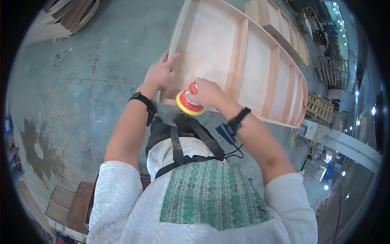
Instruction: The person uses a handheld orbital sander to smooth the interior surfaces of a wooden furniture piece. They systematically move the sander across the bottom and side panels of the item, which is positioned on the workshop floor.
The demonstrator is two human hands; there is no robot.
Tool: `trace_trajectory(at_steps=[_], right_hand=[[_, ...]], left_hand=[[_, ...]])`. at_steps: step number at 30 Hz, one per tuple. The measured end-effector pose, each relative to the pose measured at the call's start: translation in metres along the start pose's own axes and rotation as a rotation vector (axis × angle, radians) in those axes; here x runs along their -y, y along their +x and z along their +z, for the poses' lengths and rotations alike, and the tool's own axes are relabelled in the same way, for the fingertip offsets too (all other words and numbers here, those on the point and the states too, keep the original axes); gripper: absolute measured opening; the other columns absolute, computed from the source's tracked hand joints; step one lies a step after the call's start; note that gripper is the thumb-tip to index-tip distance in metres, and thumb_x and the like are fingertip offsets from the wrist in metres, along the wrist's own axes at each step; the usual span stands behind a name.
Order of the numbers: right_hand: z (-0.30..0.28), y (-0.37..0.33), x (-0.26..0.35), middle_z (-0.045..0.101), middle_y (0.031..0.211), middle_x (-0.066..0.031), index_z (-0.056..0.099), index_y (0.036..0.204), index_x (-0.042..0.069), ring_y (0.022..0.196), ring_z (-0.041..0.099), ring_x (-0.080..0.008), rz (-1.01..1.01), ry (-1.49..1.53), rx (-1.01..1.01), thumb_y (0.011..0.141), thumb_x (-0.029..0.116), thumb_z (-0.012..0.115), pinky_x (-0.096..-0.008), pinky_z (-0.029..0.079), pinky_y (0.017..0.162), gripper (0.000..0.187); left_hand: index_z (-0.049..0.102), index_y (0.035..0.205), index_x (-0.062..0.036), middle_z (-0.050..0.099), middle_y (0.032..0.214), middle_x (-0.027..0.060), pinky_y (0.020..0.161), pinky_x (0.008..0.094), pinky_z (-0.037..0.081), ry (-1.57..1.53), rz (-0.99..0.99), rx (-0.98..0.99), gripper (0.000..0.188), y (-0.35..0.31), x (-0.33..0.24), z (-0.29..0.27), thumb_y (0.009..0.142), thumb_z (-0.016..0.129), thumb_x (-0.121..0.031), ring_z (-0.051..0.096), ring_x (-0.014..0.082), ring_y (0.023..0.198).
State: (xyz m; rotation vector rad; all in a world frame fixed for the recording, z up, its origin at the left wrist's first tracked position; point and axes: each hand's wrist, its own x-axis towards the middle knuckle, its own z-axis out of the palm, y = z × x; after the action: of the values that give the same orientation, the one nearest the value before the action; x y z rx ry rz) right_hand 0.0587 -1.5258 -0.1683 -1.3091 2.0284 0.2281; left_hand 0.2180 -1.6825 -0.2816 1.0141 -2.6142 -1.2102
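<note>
A boat-shaped wooden shelf unit (240, 57) lies before me with its open compartments facing up, split by several crosswise boards. My left hand (159, 75) is closed over its left end board, with the thumb on the inner side; some fingers are hidden behind the board. In my right hand (209, 94) is a round sander (189, 104), with a red body and a yellow pad rim. The hand wraps around its red top. The sander is tilted near the unit's lower left corner; whether the pad touches the wood I cannot tell.
A second wooden shelf unit (280, 28) lies beyond the first one. Curved wooden pieces (67, 18) are stacked at the far left. A slatted pallet (321, 107) stands at the right, and brown boxes (67, 203) are at the lower left. The concrete floor (105, 61) has a dark stain.
</note>
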Motion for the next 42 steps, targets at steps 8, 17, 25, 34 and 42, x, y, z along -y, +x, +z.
trace_trajectory(at_steps=[8, 17, 25, 34, 42], right_hand=[[-0.013, -0.038, -0.105, 0.073, 0.130, -0.0236, 0.070, 0.129, 0.005, 0.117, 0.073, -0.0434, 0.296, -0.006, 0.148, 0.090, 0.055, 0.075, -0.0509, 0.059, 0.100, 0.064], [0.005, 0.014, -0.091, 0.078, 0.114, -0.0301, 0.081, 0.114, 0.003, 0.107, 0.076, -0.0451, 0.067, -0.118, 0.239, 0.088, 0.063, 0.071, -0.0496, 0.060, 0.095, 0.066], [0.015, -0.051, 0.003, 0.076, 0.122, -0.0233, 0.079, 0.111, 0.001, 0.112, 0.076, -0.0420, -0.137, 0.114, -0.204, 0.086, 0.043, 0.079, -0.0504, 0.062, 0.100, 0.049], [0.055, -0.207, -0.258, 0.071, 0.134, -0.0288, 0.060, 0.141, -0.004, 0.120, 0.073, -0.0451, 0.346, 0.258, -0.331, 0.088, 0.047, 0.084, -0.0521, 0.060, 0.103, 0.077], [0.087, -0.245, -0.405, 0.066, 0.137, -0.0324, 0.056, 0.142, -0.007, 0.124, 0.071, -0.0473, 0.640, 0.305, -0.495, 0.089, 0.042, 0.085, -0.0530, 0.059, 0.106, 0.078]], left_hand=[[0.045, 0.168, -0.0338, 0.039, 0.176, 0.0222, 0.116, 0.0523, 0.054, -0.041, 0.049, -0.076, 0.072, 0.002, 0.009, 0.013, 0.099, 0.059, -0.018, 0.064, 0.0456, 0.137], [0.044, 0.169, -0.0354, 0.053, 0.165, 0.0210, 0.115, 0.0509, 0.054, 0.024, -0.004, -0.031, 0.073, 0.002, -0.003, 0.007, 0.099, 0.058, -0.020, 0.065, 0.0419, 0.136], [0.032, 0.173, -0.0411, 0.066, 0.146, 0.0203, 0.112, 0.0521, 0.055, 0.221, -0.111, 0.053, 0.078, 0.002, -0.030, 0.002, 0.102, 0.058, -0.024, 0.068, 0.0411, 0.130], [0.023, 0.177, -0.0422, 0.066, 0.144, 0.0229, 0.110, 0.0532, 0.056, 0.426, -0.214, 0.062, 0.079, 0.005, -0.068, 0.020, 0.106, 0.055, -0.026, 0.070, 0.0413, 0.128], [0.017, 0.179, -0.0411, 0.063, 0.148, 0.0281, 0.112, 0.0539, 0.055, 0.593, -0.262, 0.169, 0.081, 0.008, -0.074, 0.022, 0.106, 0.053, -0.035, 0.068, 0.0428, 0.133]])
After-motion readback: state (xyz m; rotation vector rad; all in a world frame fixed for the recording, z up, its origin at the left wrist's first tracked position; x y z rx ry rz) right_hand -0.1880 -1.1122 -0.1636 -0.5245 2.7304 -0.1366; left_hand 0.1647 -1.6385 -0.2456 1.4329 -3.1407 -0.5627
